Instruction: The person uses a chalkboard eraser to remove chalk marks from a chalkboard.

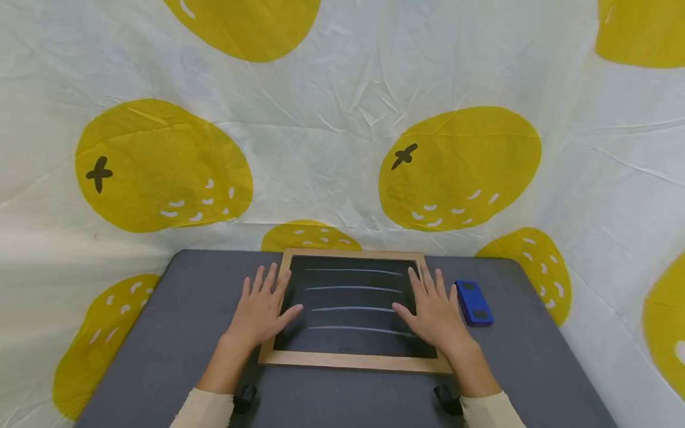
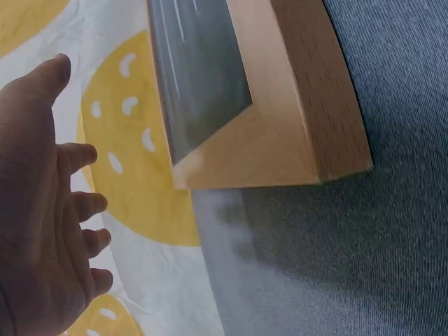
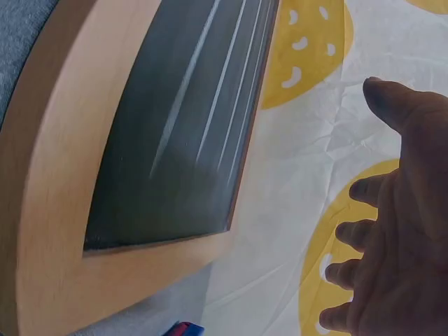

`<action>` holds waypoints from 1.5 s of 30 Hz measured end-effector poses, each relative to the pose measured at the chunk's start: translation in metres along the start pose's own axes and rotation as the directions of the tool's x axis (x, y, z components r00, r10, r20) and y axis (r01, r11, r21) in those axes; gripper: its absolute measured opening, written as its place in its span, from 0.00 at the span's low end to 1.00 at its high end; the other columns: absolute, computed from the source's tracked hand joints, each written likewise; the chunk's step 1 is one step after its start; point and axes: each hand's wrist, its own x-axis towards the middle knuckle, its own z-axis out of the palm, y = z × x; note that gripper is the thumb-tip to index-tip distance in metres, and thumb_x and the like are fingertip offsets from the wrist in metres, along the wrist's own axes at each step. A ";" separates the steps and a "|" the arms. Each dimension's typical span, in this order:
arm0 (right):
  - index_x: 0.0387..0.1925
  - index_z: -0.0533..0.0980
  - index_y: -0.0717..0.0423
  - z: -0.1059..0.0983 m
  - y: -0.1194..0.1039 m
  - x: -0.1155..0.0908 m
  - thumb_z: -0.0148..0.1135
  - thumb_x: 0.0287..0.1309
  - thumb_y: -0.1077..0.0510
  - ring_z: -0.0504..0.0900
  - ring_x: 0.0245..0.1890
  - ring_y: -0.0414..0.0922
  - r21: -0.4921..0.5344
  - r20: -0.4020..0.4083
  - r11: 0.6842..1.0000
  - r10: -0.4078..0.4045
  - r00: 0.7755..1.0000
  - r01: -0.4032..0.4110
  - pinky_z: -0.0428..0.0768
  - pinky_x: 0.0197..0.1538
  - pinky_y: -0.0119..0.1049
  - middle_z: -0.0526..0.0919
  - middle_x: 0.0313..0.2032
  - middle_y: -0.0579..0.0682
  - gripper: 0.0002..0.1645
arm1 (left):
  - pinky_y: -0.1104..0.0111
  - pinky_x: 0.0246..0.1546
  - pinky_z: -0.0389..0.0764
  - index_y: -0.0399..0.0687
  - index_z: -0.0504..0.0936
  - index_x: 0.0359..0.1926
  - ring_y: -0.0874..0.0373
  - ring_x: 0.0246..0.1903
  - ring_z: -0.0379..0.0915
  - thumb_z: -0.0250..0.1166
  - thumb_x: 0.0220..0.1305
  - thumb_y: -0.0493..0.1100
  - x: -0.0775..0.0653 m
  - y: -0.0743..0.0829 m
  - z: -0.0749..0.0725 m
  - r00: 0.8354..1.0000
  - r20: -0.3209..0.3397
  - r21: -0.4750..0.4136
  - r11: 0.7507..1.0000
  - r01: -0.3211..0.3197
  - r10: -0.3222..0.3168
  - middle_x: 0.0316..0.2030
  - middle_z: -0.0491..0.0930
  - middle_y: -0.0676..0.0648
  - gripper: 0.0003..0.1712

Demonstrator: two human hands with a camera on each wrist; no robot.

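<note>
A small chalkboard (image 1: 348,342) in a light wooden frame lies on the table, with several white chalk lines drawn across it. My left hand (image 1: 260,309) hovers over its left edge, fingers spread and holding nothing. Over the right edge is my right hand (image 1: 434,306), likewise spread and bare. In the left wrist view the left hand (image 2: 42,210) stands clear of the board's wooden corner (image 2: 266,150). The right wrist view has the right hand (image 3: 399,217) apart from the frame (image 3: 63,175). Just right of the right hand lies a blue chalkboard eraser-like block (image 1: 474,303).
The table (image 1: 342,398) has a dark grey cloth-like top with rounded far corners. Behind it and to the sides hangs a white curtain (image 1: 316,172) printed with big yellow fruit. Black straps (image 1: 448,399) show at both wrists.
</note>
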 end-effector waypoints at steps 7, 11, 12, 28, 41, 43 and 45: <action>0.83 0.49 0.55 -0.006 0.007 0.005 0.59 0.67 0.31 0.40 0.80 0.72 -0.005 -0.006 1.000 0.007 1.000 -0.007 0.37 0.71 0.79 0.44 0.82 0.63 0.56 | 0.32 0.74 0.48 0.50 0.55 0.82 0.31 0.80 0.41 0.54 0.71 0.73 0.006 -0.010 -0.001 1.000 0.014 0.015 1.000 0.009 -0.009 0.81 0.48 0.34 0.51; 0.83 0.48 0.55 -0.007 0.014 0.006 0.58 0.68 0.31 0.41 0.80 0.72 -0.024 -0.002 1.000 0.017 1.000 -0.017 0.39 0.71 0.80 0.45 0.82 0.64 0.56 | 0.32 0.74 0.49 0.51 0.56 0.82 0.30 0.80 0.42 0.54 0.71 0.73 0.009 -0.016 0.003 1.000 0.028 0.024 1.000 0.005 -0.006 0.81 0.47 0.34 0.50; 0.83 0.49 0.55 -0.007 0.016 0.005 0.57 0.68 0.31 0.41 0.79 0.73 -0.032 -0.002 0.999 0.019 1.000 -0.020 0.39 0.71 0.80 0.45 0.82 0.65 0.56 | 0.32 0.74 0.49 0.50 0.56 0.82 0.30 0.79 0.43 0.54 0.71 0.73 0.009 -0.017 0.003 1.000 0.028 0.022 1.000 0.002 -0.003 0.81 0.48 0.34 0.50; 0.82 0.51 0.59 -0.012 0.056 -0.002 0.59 0.68 0.33 0.44 0.78 0.75 -0.057 -0.026 0.995 0.076 0.997 -0.077 0.41 0.69 0.81 0.47 0.80 0.69 0.55 | 0.31 0.73 0.50 0.51 0.59 0.81 0.29 0.79 0.44 0.54 0.72 0.72 0.017 -0.037 0.007 0.999 0.050 -0.022 1.000 -0.017 0.018 0.80 0.51 0.32 0.48; 0.80 0.55 0.63 -0.011 0.092 -0.001 0.59 0.69 0.33 0.51 0.76 0.75 -0.060 -0.039 0.992 0.110 0.993 -0.112 0.46 0.68 0.81 0.50 0.78 0.72 0.54 | 0.31 0.73 0.51 0.53 0.59 0.81 0.29 0.79 0.45 0.54 0.72 0.71 0.030 -0.056 0.013 0.996 0.062 -0.049 0.997 -0.063 0.066 0.80 0.53 0.33 0.47; 0.79 0.55 0.64 -0.011 0.097 -0.002 0.59 0.69 0.33 0.52 0.76 0.75 -0.063 -0.037 0.992 0.112 0.993 -0.114 0.46 0.68 0.81 0.51 0.78 0.73 0.54 | 0.31 0.73 0.51 0.52 0.59 0.81 0.29 0.79 0.45 0.54 0.72 0.71 0.031 -0.059 0.014 0.995 0.071 -0.052 0.996 -0.072 0.076 0.80 0.52 0.33 0.47; 0.79 0.55 0.64 -0.011 0.102 -0.001 0.59 0.69 0.34 0.53 0.75 0.75 -0.072 -0.031 0.990 0.116 0.993 -0.118 0.48 0.68 0.81 0.52 0.78 0.73 0.54 | 0.31 0.73 0.52 0.52 0.59 0.81 0.29 0.79 0.45 0.54 0.72 0.71 0.033 -0.062 0.016 0.993 0.076 -0.054 0.995 -0.081 0.085 0.80 0.52 0.33 0.47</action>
